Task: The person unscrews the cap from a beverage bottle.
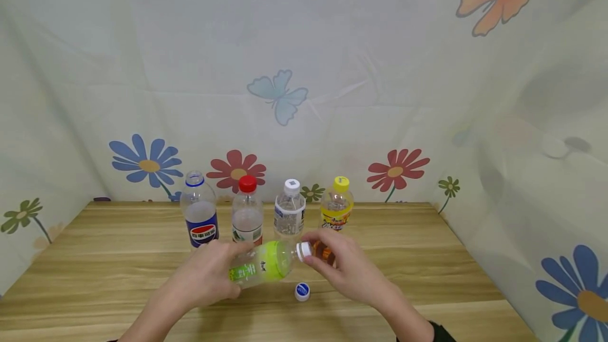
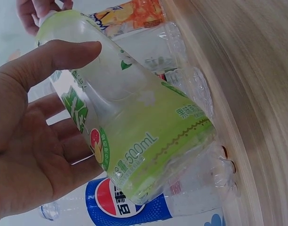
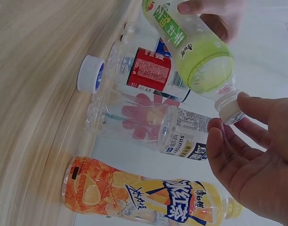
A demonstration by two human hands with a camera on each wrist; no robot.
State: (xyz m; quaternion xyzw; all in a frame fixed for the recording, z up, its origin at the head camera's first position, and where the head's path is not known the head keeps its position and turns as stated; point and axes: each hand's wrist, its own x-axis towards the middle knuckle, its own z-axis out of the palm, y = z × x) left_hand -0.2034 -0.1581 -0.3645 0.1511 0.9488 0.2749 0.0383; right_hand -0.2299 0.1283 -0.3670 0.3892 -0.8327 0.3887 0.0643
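My left hand (image 1: 209, 273) grips a clear plastic bottle (image 1: 273, 261) with a light green label, held tilted on its side above the table. In the left wrist view the thumb lies across the label (image 2: 153, 136) while the fingers pass behind the bottle. At the bottle's neck, my right hand (image 1: 351, 267) pinches the white cap (image 3: 229, 109) between thumb and fingers. A loose white cap with a blue top (image 1: 302, 292) lies on the table below the bottle's neck.
Behind the hands stand a capless bottle with a blue label (image 1: 201, 226), a red-capped bottle (image 1: 247, 212), a white-capped bottle (image 1: 290, 214) and a yellow-capped bottle (image 1: 337, 207). The wooden table (image 1: 119, 257) ends at a flowered cloth backdrop (image 1: 304, 141).
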